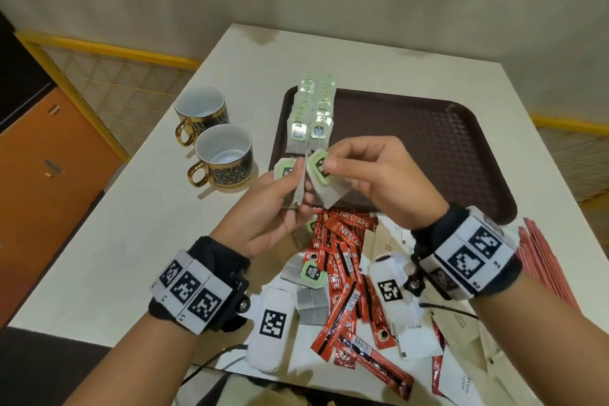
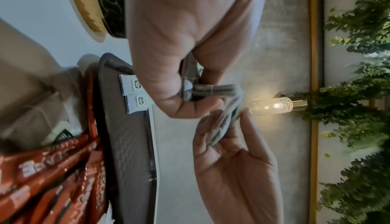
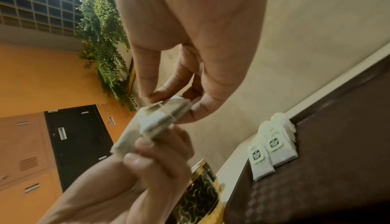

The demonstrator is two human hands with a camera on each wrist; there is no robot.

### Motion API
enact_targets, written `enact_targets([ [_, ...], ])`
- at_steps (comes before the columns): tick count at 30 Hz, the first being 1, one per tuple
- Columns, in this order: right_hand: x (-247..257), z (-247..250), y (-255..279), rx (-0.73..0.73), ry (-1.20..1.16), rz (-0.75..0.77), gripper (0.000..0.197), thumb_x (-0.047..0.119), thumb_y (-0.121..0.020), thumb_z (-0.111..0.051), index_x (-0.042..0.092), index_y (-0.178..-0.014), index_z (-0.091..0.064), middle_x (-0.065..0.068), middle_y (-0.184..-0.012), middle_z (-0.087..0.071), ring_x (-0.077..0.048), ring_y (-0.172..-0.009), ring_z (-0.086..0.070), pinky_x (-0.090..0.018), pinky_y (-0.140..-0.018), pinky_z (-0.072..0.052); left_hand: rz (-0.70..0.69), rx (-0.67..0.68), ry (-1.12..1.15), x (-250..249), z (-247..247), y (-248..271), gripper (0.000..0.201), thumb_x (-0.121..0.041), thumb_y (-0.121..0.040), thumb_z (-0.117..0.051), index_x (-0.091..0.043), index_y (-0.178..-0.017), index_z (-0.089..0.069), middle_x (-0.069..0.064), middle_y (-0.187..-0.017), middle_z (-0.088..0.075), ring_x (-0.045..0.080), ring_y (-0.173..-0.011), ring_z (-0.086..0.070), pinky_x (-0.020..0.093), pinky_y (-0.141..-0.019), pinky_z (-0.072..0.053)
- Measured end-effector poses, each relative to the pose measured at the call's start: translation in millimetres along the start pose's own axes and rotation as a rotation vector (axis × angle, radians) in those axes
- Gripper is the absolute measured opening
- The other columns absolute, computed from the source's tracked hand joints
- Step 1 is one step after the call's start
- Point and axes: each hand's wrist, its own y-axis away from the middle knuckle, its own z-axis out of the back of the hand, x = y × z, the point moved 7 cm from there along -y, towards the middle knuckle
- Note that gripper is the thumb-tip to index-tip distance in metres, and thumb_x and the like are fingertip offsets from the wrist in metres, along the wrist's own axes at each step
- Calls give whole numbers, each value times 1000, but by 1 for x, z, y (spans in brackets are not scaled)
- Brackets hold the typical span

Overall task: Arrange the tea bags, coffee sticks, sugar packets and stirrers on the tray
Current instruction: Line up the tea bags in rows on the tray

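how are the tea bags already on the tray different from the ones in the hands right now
The tea bags on the tray lie flat in two tidy overlapping rows at the tray's left end; the held tea bags are in the air, tilted and bunched unevenly. Nothing touches the rows, while the left hand and right hand pinch the held ones. Both have green tags.

The tea bags (image 1: 324, 186) pinched between both hands are matt, fibrous paper. Beyond them, the tray (image 1: 428, 142) is dark plastic with an embossed texture. Beneath the wrists, the coffee sticks (image 1: 342, 277) are glossy foil. Left of the left hand (image 1: 267, 208), the cups (image 1: 224, 155) are glazed ceramic with shiny gilt.
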Motion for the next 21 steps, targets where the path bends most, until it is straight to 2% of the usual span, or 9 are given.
enact_targets([
  [2, -2, -5, 3, -32, -8, 0, 3, 2, -81, -72, 3, -84, -70, -14, -85, -69, -24, -79, -66, -35, -76, -56, -12, 19, 2, 0, -8, 0, 17, -12, -100, -47, -9, -105, -63, 7, -76, -63, 7, -58, -54, 12, -45, -45],
  [4, -4, -6, 4, -88, 6, 8, 9, -5, -80, -70, 2, -86, -68, -9, -79, -68, -18, -72, -64, -26, -67, -56, -39, 6, -69, -1, -11, 1, 16, -8, -98, -48, -9, -105, -62, 10, -79, -67, 10, -61, -58, 15, -49, -46],
  [8, -12, -3, 3, -164, -7, -13, 26, -7, -77, -73, 2, -99, -62, -9, -76, -64, -13, -62, -60, -21, -58, -51, -163, -55, -300, -5, -8, 1, 25, -14, -96, -57, -6, -119, -63, 23, -111, -68, 30, -97, -64, 44, -85, -52],
  [9, -14, -4, 4, -158, -24, -30, 30, -7, -78, -72, 1, -104, -61, -10, -76, -64, -13, -61, -60, -22, -58, -51, -195, -88, -352, -7, -6, 1, 26, -14, -95, -59, -7, -119, -63, 21, -110, -69, 29, -97, -67, 44, -84, -55],
  [10, -17, -5, 4, -150, -29, -47, 32, -7, -79, -71, 0, -109, -61, -9, -76, -65, -12, -61, -61, -22, -58, -51, -232, -123, -398, -9, -4, 2, 23, -15, -95, -59, -8, -117, -64, 17, -103, -72, 27, -92, -69, 39, -75, -59],
  [12, -21, -6, 4, -139, -9, -75, 31, -6, -81, -70, 0, -110, -63, -6, -79, -68, -12, -67, -66, -23, -60, -54, -297, -185, -455, -14, 0, 5, 19, -18, -98, -55, -9, -110, -67, 7, -88, -73, 20, -78, -70, 28, -58, -56],
  [13, -23, -6, 4, -144, 10, -83, 29, -6, -81, -70, 0, -109, -64, -7, -81, -69, -13, -71, -67, -23, -62, -55, -319, -203, -474, -16, 2, 7, 23, -24, -100, -52, -11, -110, -68, 4, -87, -74, 19, -77, -71, 26, -57, -55],
  [16, -24, 0, 3, -181, 72, -83, 24, -5, -82, -70, 0, -105, -65, -12, -86, -69, -17, -74, -68, -25, -65, -58, -330, -194, -527, -17, 6, 11, 37, -40, -101, -43, -17, -112, -70, 5, -98, -76, 18, -90, -73, 33, -76, -59],
  [21, -21, 5, -1, -154, 172, -122, 16, -2, -83, -71, -4, -98, -67, -15, -84, -66, -16, -67, -61, -21, -57, -52, -364, -168, -600, -17, 8, 11, 18, -24, -97, -56, -16, -98, -72, 8, -91, -76, 21, -85, -73, 28, -73, -60],
])
